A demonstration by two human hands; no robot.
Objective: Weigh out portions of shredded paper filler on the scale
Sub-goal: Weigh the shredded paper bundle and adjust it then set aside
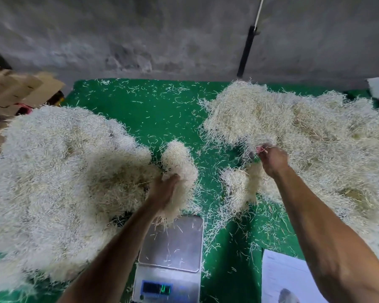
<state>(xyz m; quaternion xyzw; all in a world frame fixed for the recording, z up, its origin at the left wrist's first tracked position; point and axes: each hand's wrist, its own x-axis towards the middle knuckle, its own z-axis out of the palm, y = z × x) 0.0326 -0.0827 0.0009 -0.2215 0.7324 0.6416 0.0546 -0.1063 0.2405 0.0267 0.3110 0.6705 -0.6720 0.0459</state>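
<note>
A silver digital scale (170,243) stands near the front centre on the green table, a few loose strands on its pan and a green digit lit on its display. My left hand (162,190) grips a wad of pale shredded paper filler (178,165) just above the scale's far edge. My right hand (272,159) pinches strands at the near edge of the big right-hand pile (304,132). A second large pile (59,171) covers the left side.
The green table surface (158,114) is strewn with loose shreds between the piles. A white printed sheet (287,278) lies at the front right. Cardboard pieces (20,88) stack at the far left. A grey wall with a black pole (246,51) stands behind.
</note>
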